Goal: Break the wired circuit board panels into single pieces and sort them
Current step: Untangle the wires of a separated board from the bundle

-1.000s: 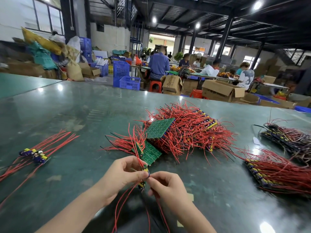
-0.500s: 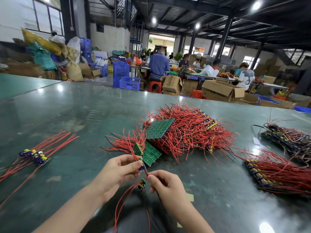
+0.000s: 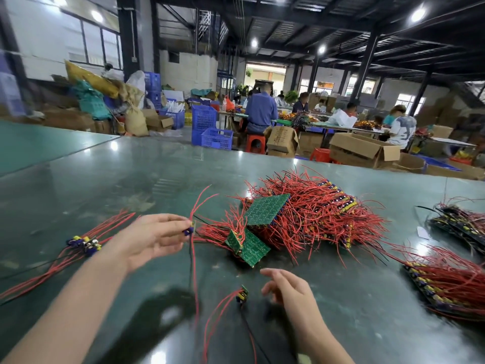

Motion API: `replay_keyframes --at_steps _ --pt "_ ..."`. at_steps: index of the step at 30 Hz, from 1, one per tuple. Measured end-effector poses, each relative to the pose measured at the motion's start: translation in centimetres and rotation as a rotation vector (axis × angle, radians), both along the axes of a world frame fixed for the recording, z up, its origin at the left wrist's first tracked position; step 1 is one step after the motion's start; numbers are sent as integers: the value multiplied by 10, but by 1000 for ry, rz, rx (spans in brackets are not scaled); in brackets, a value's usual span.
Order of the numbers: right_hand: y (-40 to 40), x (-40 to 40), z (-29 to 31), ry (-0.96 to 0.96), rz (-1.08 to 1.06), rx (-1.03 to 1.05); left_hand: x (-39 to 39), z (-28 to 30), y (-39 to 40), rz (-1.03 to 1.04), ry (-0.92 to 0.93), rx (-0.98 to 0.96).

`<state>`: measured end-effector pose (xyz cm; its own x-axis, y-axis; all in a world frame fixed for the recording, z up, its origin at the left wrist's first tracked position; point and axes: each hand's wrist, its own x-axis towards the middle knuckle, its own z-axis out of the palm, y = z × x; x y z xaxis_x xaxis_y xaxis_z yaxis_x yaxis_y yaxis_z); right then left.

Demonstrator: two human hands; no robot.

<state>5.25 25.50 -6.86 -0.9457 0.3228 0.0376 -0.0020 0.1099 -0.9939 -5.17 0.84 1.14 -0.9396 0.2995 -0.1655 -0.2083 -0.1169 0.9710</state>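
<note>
Green-topped workbench [image 3: 341,324] filled the near field of a large workshop. Nearest the camera, the right hand [image 3: 294,290] hovered above the bench with fingers loosely spread, gripping nothing. Just to its left a single wired board piece [image 3: 242,296] lay on the surface, apart from the fingertips, its red leads trailing toward the camera. Further out, the left hand [image 3: 151,239] pinched a second single board piece [image 3: 190,228] between thumb and fingertips, its red wires running both up and down from the grip. Left of that hand lay a small sorted group of separated pieces [image 3: 85,243] with red leads. Beyond the hands, two green unbroken panels [image 3: 265,208] rested against a large heap of red-wired boards [image 3: 322,219]. Two further stacks of wired panels [image 3: 446,287] sat at the right edge. Beyond the bench were blue crates [image 3: 216,137], cardboard boxes [image 3: 362,149] and seated workers [image 3: 261,111] at tables.
</note>
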Motion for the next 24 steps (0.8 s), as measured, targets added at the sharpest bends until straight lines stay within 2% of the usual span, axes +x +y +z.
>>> replay_keyframes --at_steps 2,6,8,13,17,20,22,24 --pt "-1 -1 -1 -9 11 51 -8 7 -31 12 108 -297" --pt "-3 0 -1 -11 17 85 -24 0 -73 72 360 -1092" --pt "-4 0 0 -16 17 105 -30 -11 -82 182 396 -1304" --pt "-3 1 -1 -26 33 134 -42 -36 -99 427 390 -1378" --pt "-2 1 -4 -46 40 183 -43 -42 -105 500 330 -1573" --pt "-2 2 -5 0 22 372 -41 -45 -99 520 487 -1678" --pt "-3 3 -7 44 22 613 -34 -46 -81 485 646 -1480" --pt "-5 3 -7 39 56 885 -16 -44 -50 298 723 -1183"
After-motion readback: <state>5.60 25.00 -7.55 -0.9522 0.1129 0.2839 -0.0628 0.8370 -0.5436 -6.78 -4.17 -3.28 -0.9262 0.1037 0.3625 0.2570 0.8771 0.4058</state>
